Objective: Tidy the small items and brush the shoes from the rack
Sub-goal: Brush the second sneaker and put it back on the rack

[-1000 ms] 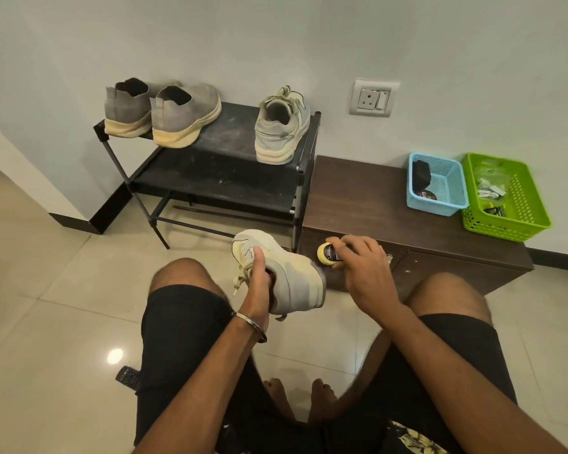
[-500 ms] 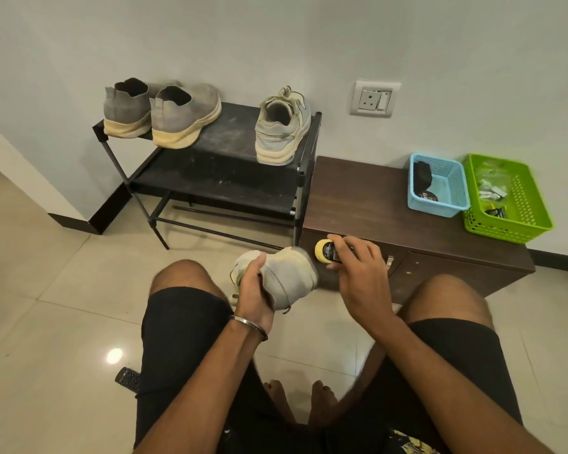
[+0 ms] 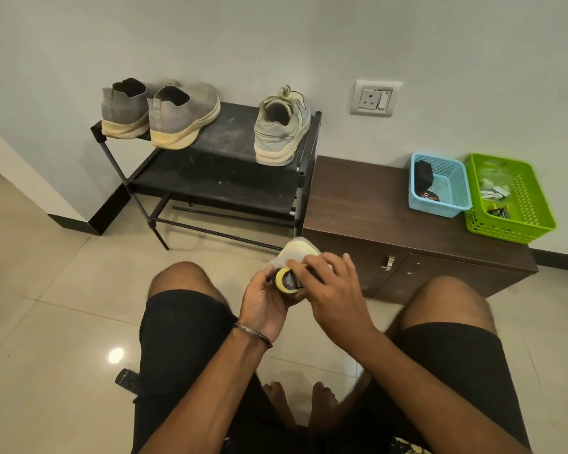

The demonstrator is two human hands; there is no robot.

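Glossy tiles [image 3: 63, 290]; left hand [image 3: 263, 303] grips shoe [image 3: 297, 250], right hand [image 3: 333, 290] grips brush [image 3: 287, 280] (yellow-rimmed).

left hand [image 3: 265, 303] grips pale shoe [image 3: 296, 250] | right hand [image 3: 333, 291] holds yellow-rimmed brush [image 3: 287, 280] against it

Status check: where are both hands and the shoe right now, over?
Left hand holds pale sneaker between the knees. Right hand grips yellow-rimmed brush against it. Nothing in the way.
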